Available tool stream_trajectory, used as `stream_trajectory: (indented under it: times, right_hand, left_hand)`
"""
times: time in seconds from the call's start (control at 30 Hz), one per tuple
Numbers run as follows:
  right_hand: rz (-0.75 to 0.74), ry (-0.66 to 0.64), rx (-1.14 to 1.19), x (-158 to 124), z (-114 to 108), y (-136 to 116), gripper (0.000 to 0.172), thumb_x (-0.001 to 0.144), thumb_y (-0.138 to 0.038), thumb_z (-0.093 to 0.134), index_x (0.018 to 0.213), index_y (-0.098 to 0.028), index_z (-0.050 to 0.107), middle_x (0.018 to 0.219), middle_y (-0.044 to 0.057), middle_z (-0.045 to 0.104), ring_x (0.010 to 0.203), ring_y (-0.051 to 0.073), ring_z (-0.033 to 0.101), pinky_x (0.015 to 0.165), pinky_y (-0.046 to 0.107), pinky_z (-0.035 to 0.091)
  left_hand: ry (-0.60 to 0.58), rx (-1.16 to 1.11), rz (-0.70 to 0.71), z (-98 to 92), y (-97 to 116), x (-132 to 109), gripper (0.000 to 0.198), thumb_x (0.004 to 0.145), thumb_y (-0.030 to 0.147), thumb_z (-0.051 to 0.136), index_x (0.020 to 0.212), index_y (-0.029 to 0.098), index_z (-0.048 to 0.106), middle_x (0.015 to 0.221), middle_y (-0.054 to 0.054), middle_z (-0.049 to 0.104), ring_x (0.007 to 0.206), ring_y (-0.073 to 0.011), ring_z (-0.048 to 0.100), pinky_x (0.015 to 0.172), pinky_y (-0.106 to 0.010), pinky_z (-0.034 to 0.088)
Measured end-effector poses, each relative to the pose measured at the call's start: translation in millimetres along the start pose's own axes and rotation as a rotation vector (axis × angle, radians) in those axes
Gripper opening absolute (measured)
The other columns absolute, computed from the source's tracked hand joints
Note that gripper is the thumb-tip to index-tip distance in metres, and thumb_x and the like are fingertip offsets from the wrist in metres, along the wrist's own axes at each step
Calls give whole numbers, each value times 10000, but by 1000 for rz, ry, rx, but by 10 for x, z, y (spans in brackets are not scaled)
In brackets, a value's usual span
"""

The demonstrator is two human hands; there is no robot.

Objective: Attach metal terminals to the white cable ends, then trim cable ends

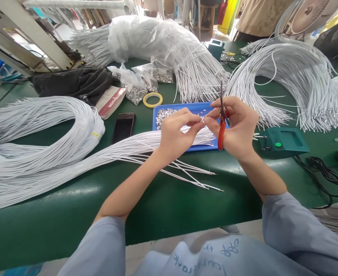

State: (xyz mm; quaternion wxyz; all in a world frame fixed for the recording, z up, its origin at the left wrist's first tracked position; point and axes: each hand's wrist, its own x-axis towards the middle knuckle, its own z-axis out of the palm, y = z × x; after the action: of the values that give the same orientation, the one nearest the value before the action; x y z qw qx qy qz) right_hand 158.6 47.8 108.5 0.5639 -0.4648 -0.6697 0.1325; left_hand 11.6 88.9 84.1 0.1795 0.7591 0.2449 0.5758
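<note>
Over a blue tray [156,111], my left hand [178,132] pinches what looks like the end of a white wire; the fingertips hide most of it. My right hand [237,124] holds red-handled scissors [221,134] in its palm, blades pointing up. Its thumb and forefinger are also closed, meeting the left fingertips at the same small spot. Beneath both hands, a bundle of white wires [128,143] runs in from the left, its ends lying across the tray. Small metal terminals [164,115] are heaped in the tray's left part. Several loose wires [194,174] stick out below the left wrist.
A phone [123,128], a yellow tape roll [152,100] and bags of metal parts [136,90] lie beyond the bundle. Coiled wires [79,119] stand left, more coils [295,76] right. A green device [283,142] with a black cable [324,172] sits right of the tray.
</note>
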Motion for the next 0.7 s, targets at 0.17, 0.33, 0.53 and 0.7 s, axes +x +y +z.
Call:
stream_trajectory:
  times: [0.17,0.33,0.53,0.7]
  right_hand:
    - [-65,81,-95,-52,74,37,126,831,-341,631,933,-280,589,728,-10,584,674,170,566,625,383,512]
    - [-93,119,-89,-92,103,31,125,813,-285,623,932,-274,586,777,-5,596,687,166,569,618,370,500]
    - [1,65,4,-53,53,-4,155,837,-366,636,942,-270,575,760,-14,629,685,157,600,638,360,528]
    - [44,38,97,48,19,85,241,827,-446,670,967,-275,573,933,12,721,814,188,673,721,385,575]
  left_hand:
    - [40,-1,-59,20,19,-19,339,854,433,688,633,183,629,583,10,596,552,-95,516,532,-242,437]
    - [58,-1,-88,29,10,-24,366,830,468,704,614,185,617,580,10,582,545,-96,495,500,-248,400]
    - [52,-21,-83,23,-44,-21,351,802,500,722,655,189,653,602,17,594,512,-81,451,495,-250,372]
    - [17,-17,-62,11,-63,-17,301,866,437,674,704,184,681,643,2,641,553,-90,496,510,-244,366]
